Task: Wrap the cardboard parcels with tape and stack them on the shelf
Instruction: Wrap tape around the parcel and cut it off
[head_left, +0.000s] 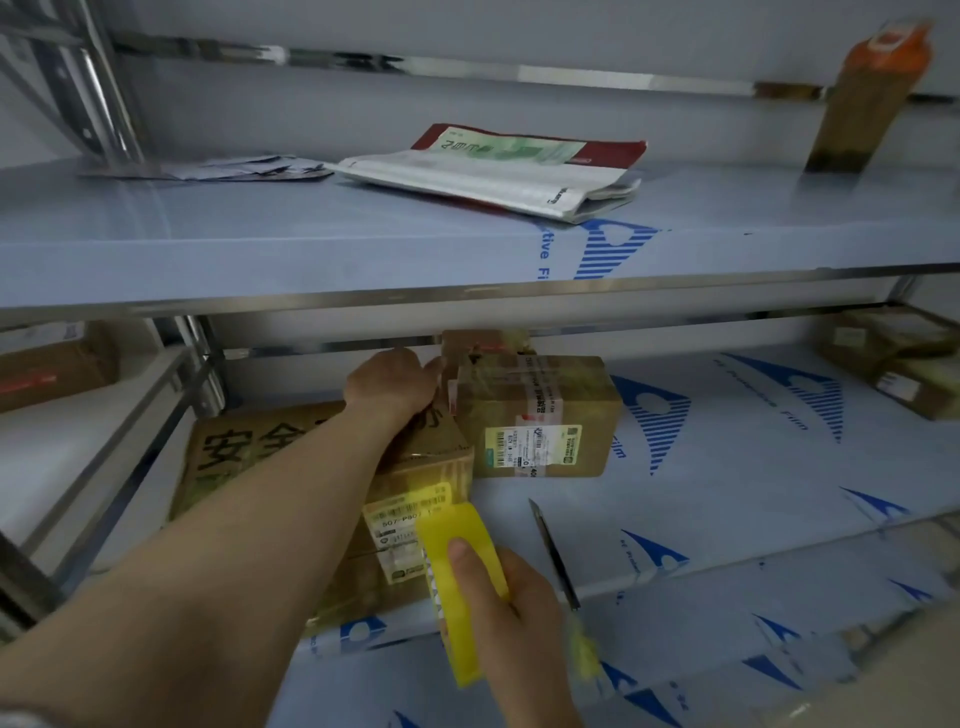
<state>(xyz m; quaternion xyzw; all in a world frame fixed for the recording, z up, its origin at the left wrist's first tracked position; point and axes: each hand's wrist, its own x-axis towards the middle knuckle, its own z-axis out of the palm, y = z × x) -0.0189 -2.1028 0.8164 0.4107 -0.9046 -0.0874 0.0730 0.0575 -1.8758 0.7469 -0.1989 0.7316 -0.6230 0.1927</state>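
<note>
My left hand (393, 383) reaches deep into the lower shelf (727, 467) and rests on top of a large cardboard box (260, 447) printed with black characters. Its thumb touches the left side of a taped brown parcel (540, 415) bearing a white label. The fingers are bent out of sight behind the knuckles. A smaller parcel (467, 340) stands behind. My right hand (519, 603) grips a yellow tape roll (457, 582) in front of a labelled parcel (405, 525) at the shelf's front.
A utility knife (556, 556) with a yellow handle lies near the shelf's front edge, right of my right hand. The upper shelf (260, 249) carries a folded plastic mailer (498, 171) and a tall brown package (862, 98). More parcels (904, 364) sit at the far right, another box (57, 364) at the far left.
</note>
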